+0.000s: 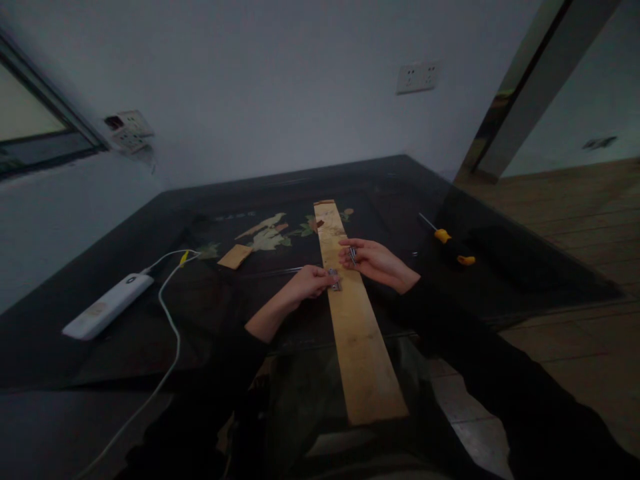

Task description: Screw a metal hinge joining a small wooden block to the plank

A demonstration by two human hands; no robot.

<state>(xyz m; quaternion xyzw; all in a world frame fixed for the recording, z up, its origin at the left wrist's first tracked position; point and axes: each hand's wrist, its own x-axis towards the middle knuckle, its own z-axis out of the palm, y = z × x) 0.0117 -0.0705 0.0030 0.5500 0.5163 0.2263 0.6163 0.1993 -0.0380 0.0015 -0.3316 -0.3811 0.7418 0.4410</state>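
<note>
A long, narrow wooden board (356, 333) runs from the table toward my body, its near end past the table edge over my lap. My left hand (306, 284) is closed in a pinch on a small shiny metal plate (335, 285) lying on the board. Its exact kind is too small to make out. Just to the right, my right hand (379, 261) hovers over the board's right edge, palm partly turned up. Its curled fingers hold small silvery metal pieces (353, 254) that look like screws.
On the dark table (165, 220) lie a yellow-and-black screwdriver (447, 245) at right and a small wooden block (235, 257) at left. A white power bank (109, 307) has a white cable (170, 320) trailing over the front edge. A wall rises behind.
</note>
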